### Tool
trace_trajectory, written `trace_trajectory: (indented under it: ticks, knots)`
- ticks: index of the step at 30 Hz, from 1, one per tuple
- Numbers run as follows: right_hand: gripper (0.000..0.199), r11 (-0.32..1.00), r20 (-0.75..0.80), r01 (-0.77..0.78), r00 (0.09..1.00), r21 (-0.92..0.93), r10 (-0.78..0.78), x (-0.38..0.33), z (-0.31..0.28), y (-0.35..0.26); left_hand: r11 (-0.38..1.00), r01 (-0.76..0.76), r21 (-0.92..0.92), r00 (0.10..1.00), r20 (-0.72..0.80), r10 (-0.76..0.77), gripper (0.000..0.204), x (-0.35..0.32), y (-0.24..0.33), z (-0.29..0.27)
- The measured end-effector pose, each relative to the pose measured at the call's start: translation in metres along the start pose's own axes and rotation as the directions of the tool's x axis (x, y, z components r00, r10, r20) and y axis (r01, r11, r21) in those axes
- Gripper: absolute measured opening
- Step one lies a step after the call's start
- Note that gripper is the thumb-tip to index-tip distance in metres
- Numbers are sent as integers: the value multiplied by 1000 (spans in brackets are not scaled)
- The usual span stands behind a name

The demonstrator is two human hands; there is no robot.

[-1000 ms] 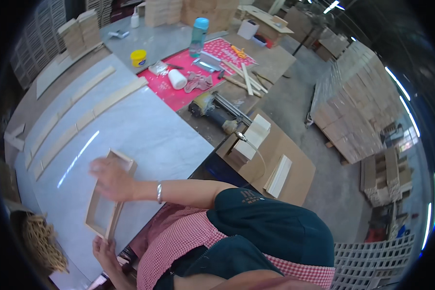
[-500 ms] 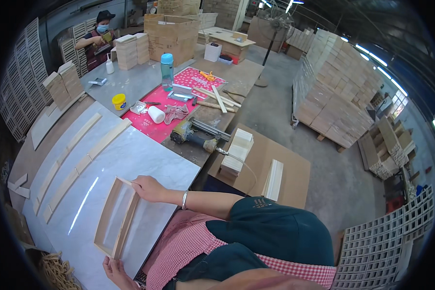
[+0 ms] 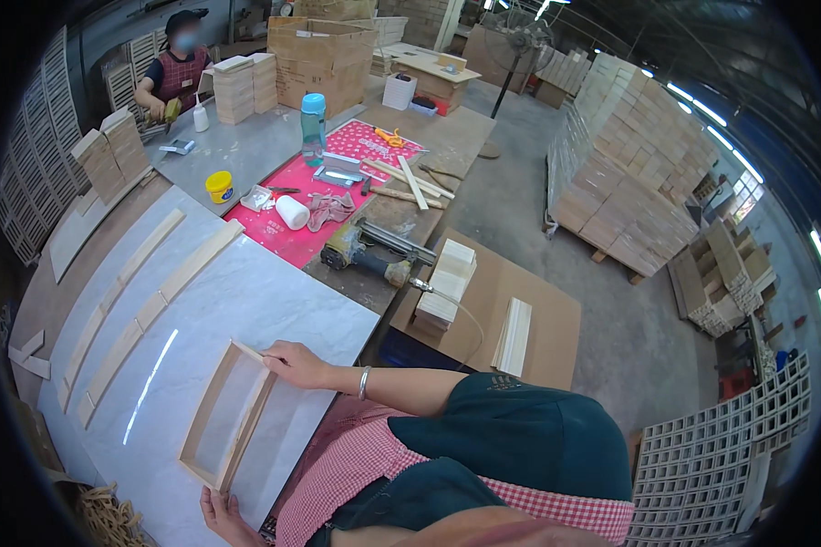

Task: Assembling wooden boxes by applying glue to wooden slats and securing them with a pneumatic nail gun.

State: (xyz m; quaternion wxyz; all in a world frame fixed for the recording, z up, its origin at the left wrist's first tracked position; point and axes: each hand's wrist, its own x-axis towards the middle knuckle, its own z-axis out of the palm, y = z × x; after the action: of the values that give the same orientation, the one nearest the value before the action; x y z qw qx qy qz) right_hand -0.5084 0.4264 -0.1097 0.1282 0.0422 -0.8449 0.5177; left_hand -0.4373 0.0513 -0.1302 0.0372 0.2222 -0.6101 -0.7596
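Observation:
A narrow rectangular frame of pale wood slats (image 3: 247,427) is held between my two hands over the white marble-patterned tabletop (image 3: 274,305). My right hand (image 3: 296,365), with a silver bangle at the wrist, grips the frame's far end at a corner, thumb and fingers closed on it. At the near end, my left hand (image 3: 228,520) pinches the opposite corner; part of it drops out toward the lower edge. To the left of the frame, two long rows of thin wood strips (image 3: 146,314) lie on the tabletop.
A nail gun (image 3: 365,255) with an air hose lies beyond the tabletop, near stacked wood slats (image 3: 447,287) on cardboard. A pink mat (image 3: 278,246) bears a white bottle, a cloth and tools. Across the bench, a masked co-worker (image 3: 182,73) handles a greenish tool. Wrapped wood stacks (image 3: 620,173) stand right.
The frame's far end has shifted slightly to the right with my right hand; both hands keep their grip. The co-worker has lowered the greenish tool toward the bench.

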Motion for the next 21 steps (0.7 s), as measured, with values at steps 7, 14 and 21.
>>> trace_trajectory:
  ticks: [7, 14, 21]
  knots:
    - [25, 1000, -22, 18, 1000, 21, -17, -2, -3, -12, 983, 23, 181, 997, 71, -36, 49, 13, -10, -23]
    - [26, 999, -50, 35, 998, 5, -35, -5, 1, -11, 1000, 11, 22, 982, -190, -7, 32, 26, -14, -21]
    - [29, 998, -75, 60, 995, -14, -61, -6, 5, -4, 993, -4, -121, 997, -74, -5, 23, 42, -13, 19]
